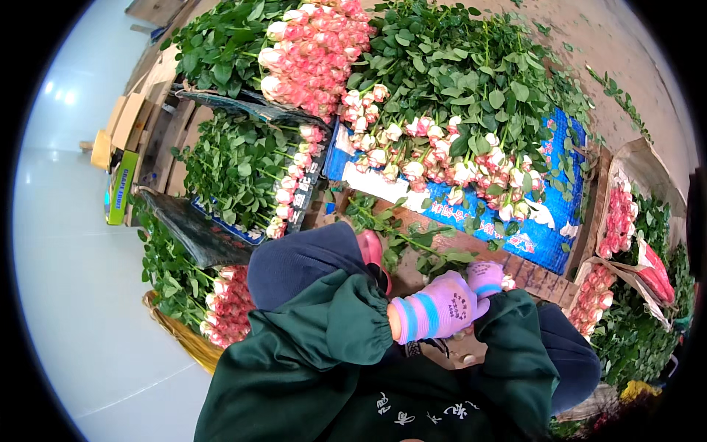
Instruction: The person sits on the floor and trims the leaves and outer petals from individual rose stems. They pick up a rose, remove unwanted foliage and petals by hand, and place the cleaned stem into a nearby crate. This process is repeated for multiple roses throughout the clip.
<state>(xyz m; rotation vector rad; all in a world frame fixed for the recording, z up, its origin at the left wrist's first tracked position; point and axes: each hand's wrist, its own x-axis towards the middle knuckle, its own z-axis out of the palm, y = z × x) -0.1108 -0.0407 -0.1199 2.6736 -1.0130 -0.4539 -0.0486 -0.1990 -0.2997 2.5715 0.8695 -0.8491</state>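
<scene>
Both my hands wear pink-purple knit gloves with blue wrist stripes and printed writing. My right hand [487,277] is closed by the head of a pink-and-white rose [507,283], which shows past its far side. A leafy rose stem [411,240] stretches from the hands to the upper left. My left hand [444,306] is against my right hand, thumb towards it; its fingertips are hidden, so its grip cannot be made out. Ahead, many cut roses [436,157] lie on a blue woven sack [552,193], heads towards me.
A tall stack of pink roses [317,61] stands beyond. At left, dark sacking flaps [204,226] separate rose bundles [284,196]. A wooden board [530,282] edges the blue sack. More wrapped roses [591,301] are at right. A wooden pallet [165,132] and a green box [122,188] lie at far left.
</scene>
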